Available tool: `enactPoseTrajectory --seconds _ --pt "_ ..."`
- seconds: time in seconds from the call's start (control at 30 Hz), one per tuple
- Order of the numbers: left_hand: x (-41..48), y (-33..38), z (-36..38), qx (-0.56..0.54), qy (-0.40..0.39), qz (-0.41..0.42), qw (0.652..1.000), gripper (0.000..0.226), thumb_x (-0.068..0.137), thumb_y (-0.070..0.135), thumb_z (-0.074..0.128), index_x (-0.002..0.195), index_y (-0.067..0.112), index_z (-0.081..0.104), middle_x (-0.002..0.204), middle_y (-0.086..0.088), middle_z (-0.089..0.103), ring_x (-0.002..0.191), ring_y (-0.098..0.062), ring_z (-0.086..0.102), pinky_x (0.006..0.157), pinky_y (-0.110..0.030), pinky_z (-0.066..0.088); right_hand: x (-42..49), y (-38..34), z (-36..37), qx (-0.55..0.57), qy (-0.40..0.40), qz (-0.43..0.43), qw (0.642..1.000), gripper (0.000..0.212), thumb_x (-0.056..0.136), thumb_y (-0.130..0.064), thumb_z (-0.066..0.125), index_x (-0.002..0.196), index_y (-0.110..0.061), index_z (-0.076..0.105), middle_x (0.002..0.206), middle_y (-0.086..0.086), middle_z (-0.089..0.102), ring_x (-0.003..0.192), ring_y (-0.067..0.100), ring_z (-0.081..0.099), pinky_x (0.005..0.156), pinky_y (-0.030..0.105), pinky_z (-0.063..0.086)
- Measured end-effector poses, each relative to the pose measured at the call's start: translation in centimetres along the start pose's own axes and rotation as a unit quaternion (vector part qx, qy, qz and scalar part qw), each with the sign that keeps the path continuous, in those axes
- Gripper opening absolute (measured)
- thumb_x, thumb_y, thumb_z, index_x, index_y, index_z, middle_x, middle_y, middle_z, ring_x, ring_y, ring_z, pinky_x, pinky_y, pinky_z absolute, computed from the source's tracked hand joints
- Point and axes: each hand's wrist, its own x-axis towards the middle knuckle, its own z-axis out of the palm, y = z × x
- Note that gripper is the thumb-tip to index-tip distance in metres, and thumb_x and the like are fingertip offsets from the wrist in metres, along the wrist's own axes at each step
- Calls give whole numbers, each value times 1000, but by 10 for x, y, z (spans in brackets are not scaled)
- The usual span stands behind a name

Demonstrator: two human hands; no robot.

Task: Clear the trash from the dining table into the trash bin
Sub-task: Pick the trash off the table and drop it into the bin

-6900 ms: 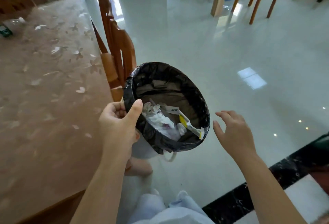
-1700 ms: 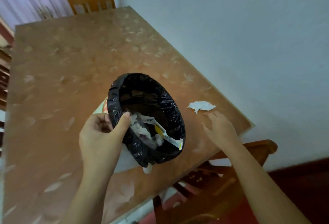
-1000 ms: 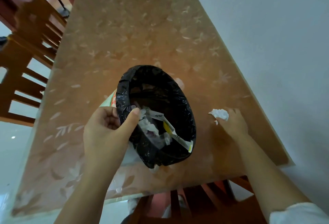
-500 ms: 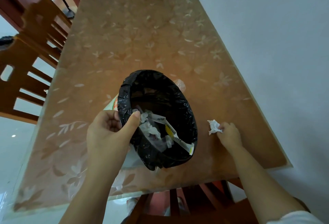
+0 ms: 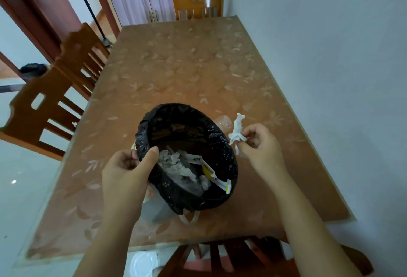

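My left hand (image 5: 127,173) grips the near-left rim of a small trash bin (image 5: 222,144) lined with a black bag, held over the dining table (image 5: 187,67). Crumpled tissues and a yellow-and-white wrapper lie inside the bin. My right hand (image 5: 259,144) pinches a crumpled white tissue (image 5: 236,129) just above the bin's right rim, lifted off the table. A clear plastic scrap (image 5: 224,121) lies on the table behind the bin.
The table has a brown floral cover and stands against a pale wall (image 5: 330,56) on the right. Wooden chairs stand at the left (image 5: 55,91), at the far end (image 5: 196,5) and at the near edge (image 5: 231,257). A fan stand (image 5: 88,5) rises at the back left.
My right hand has picked the tissue off the table and raised it toward the bin's right rim. The left hand still holds the bin in the same grip.
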Motion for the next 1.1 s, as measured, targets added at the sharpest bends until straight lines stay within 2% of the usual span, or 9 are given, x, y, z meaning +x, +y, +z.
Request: enactPoseTrajectory --seconds 0.07,0.17,0.23,0.33,0.4,0.47,0.63,1.0,1.1 --pt "-1 1 -2 -5 10 2 1000 34 74 31 73 72 7 48 77 -18 55 72 -26 51 65 -45 46 -9 -18 10 9 -36 -26 999 19 75 -14 67 73 -27 54 71 -4 63 58 1 55 53 15 46" --pt "-5 4 -5 -8 24 7 1000 40 74 29 73 77 -3 49 78 -27 57 71 -26 52 66 -49 50 -22 -34 25 11 -119 -44 992 15 78 -15 63 76 -28 56 73 1 64 61 8 57 57 21 49" --pt "-8 6 -9 -19 29 7 999 41 75 28 72 78 -5 48 79 -28 56 71 -26 51 68 -55 50 -28 -38 31 -7 -163 -67 984 14 80 -18 61 83 -32 60 81 -3 66 66 3 59 60 11 47" --pt "-10 7 -21 -28 47 0 999 43 76 28 71 81 -7 48 87 -37 55 74 -30 52 77 -61 49 -30 -36 32 -103 -124 -123 979 26 84 -22 58 109 -28 58 106 -12 61 91 0 56 77 10 43" --pt "-10 6 -30 -36 55 -12 998 44 76 29 71 84 -8 49 93 -37 56 81 -36 56 82 -60 47 -29 -33 28 -153 -82 -137 975 29 86 -25 54 115 -24 55 116 -9 59 107 5 51 89 20 41" --pt "-10 3 -43 -41 72 -20 996 39 76 28 71 84 -5 52 94 -34 59 84 -37 59 83 -58 49 -29 -30 29 -213 -56 -148 964 31 87 -25 52 118 -21 54 122 -5 57 116 11 47 96 23 34" --pt "-5 -3 -76 -35 111 -2 993 20 76 29 71 73 15 56 77 -11 60 76 -24 61 67 -35 54 -47 -24 47 -336 -42 -135 931 37 88 -25 50 124 -16 49 130 2 53 122 19 43 103 34 34" --pt "9 -41 -212 -60 153 -7 986 26 75 30 73 64 20 52 71 -9 50 66 -23 49 61 -34 44 -113 -51 142 -414 -59 -110 902 40 88 -31 47 127 -20 45 133 -1 49 125 18 38 104 36 30" --pt "17 -49 -259 -72 162 -10 984 27 75 28 73 64 19 50 68 -6 47 59 -18 46 52 -23 44 -135 -67 184 -424 -71 -102 897 41 88 -33 47 127 -20 44 135 0 47 125 19 37 103 36 30"
